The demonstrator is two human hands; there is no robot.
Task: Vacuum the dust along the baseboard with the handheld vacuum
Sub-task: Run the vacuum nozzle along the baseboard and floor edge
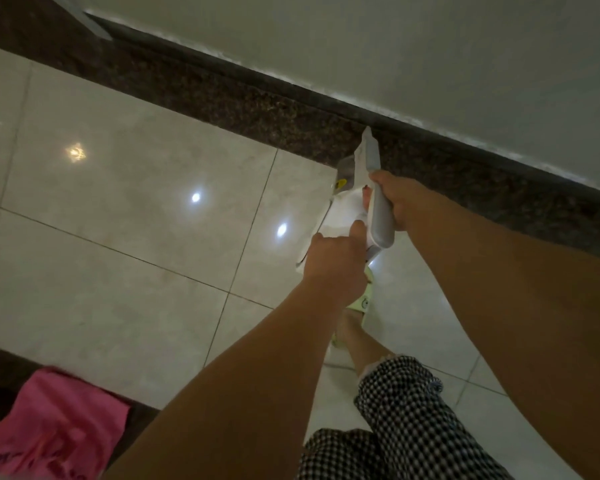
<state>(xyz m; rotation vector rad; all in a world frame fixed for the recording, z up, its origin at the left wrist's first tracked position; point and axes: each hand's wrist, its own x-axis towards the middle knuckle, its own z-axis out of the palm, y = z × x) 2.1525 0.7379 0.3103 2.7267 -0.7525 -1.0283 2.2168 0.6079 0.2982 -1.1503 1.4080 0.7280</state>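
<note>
A white and grey handheld vacuum (368, 174) points up and away, its narrow nozzle tip touching the top edge of the dark baseboard (465, 147) where it meets the pale wall. My right hand (400, 199) is wrapped around the grey handle. Lower down, my left hand (333, 261) grips the white rear body of the vacuum. A dark speckled stone strip (222, 102) runs along the floor in front of the baseboard. Pale dust shows as a thin line on top of the baseboard.
Glossy cream floor tiles (118, 220) reflect ceiling lights. A pink cloth (52, 427) lies at the lower left on a dark ledge. My leg in checked trousers (406, 410) and a foot in a light green slipper (359, 303) stand below the vacuum.
</note>
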